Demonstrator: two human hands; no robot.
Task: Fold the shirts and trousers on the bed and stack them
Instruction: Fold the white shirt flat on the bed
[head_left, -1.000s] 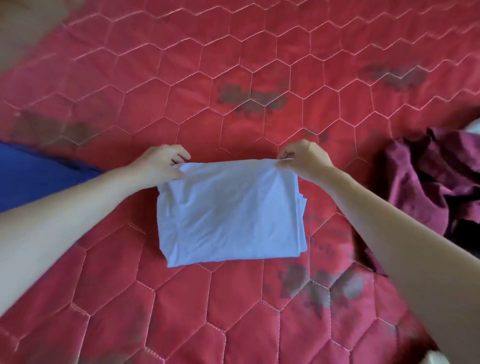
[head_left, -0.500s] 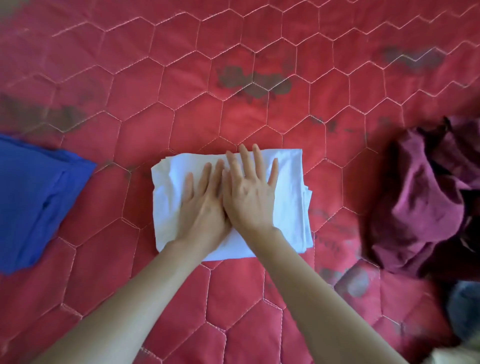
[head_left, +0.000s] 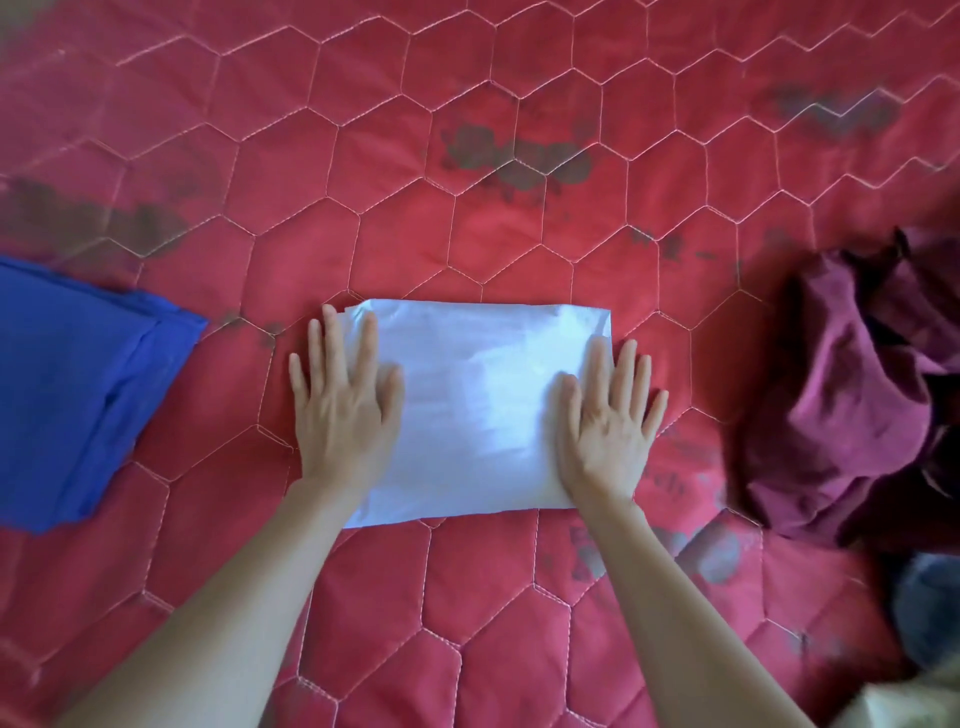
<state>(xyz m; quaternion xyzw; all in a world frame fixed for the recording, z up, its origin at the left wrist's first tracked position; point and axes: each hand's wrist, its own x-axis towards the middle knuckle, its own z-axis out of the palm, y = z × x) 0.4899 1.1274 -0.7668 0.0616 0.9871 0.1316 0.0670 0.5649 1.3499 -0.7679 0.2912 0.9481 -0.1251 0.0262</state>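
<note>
Both hands lie flat with fingers straight, set apart on the folded white garment (head_left: 478, 410): the left hand (head_left: 345, 410) presses its left edge, the right hand (head_left: 608, 421) its right edge. It rests on the red quilted bed (head_left: 467, 130). A folded blue garment (head_left: 78, 405) lies left of the left hand, and a crumpled maroon garment (head_left: 857, 405) right of the right hand.

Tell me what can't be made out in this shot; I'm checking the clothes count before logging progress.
- Blue garment, head view: the left frame edge cuts it off, so its full extent is unknown.
- Maroon pile, head view: crumpled and cut by the right edge; shirt or trousers, can't tell.
- Grey-blue item, lower right: blurred, unidentifiable.
- White garment: folded, sides under left hand and right hand; type hidden.
</note>
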